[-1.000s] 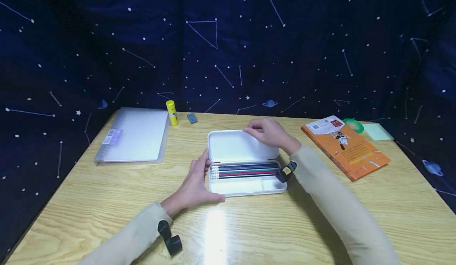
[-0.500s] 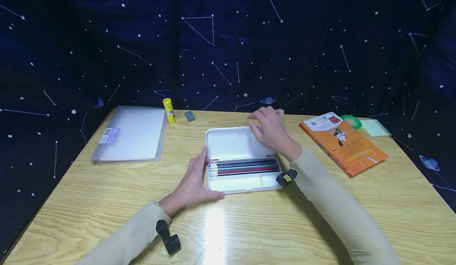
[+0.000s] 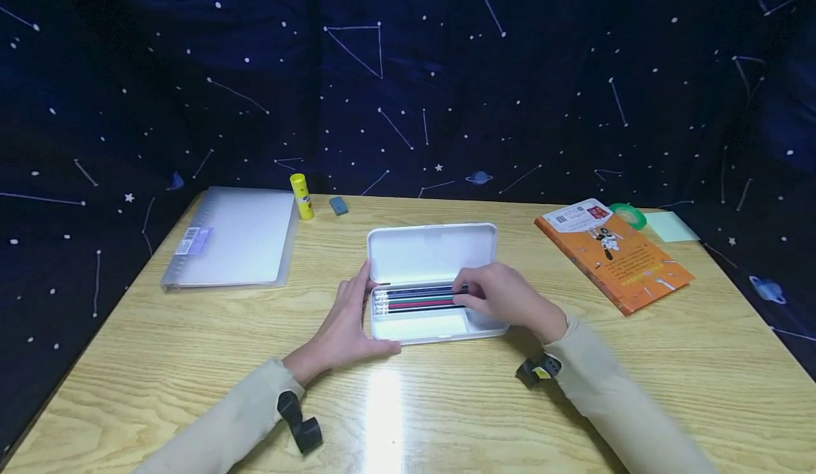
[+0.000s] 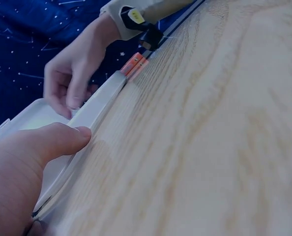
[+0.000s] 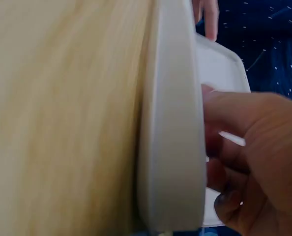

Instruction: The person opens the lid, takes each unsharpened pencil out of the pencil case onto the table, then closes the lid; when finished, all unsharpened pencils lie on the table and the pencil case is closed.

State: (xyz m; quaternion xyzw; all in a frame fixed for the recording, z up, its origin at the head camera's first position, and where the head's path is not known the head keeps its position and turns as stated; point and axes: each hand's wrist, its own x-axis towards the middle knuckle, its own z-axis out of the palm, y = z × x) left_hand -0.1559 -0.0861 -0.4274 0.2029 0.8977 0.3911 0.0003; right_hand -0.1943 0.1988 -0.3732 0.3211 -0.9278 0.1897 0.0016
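A white pencil case (image 3: 417,330) lies on the wooden table with its lid (image 3: 433,253) raised at the back. Several dark, green and red pencils (image 3: 414,300) with white ends lie side by side in its rear compartment. My left hand (image 3: 344,329) grips the case's left end, thumb (image 4: 72,140) along the front wall and fingers toward the back. My right hand (image 3: 502,294) reaches in from the right, thumb and bent fingers at the right part of the pencils. Seen from the right wrist, the case wall (image 5: 175,123) hides those fingertips; whether they pinch a pencil I cannot tell.
A clear binder (image 3: 239,237) lies at the left, beside an upright yellow glue stick (image 3: 302,196) and a blue-grey eraser (image 3: 338,206). At the right are an orange book (image 3: 618,261), a green tape roll (image 3: 628,216) and pale green paper (image 3: 671,227). A starry dark cloth (image 3: 408,91) hangs behind.
My right hand has let go of the raised lid and come down and toward me to the pencils inside the case. The left hand stays on the case's left end.
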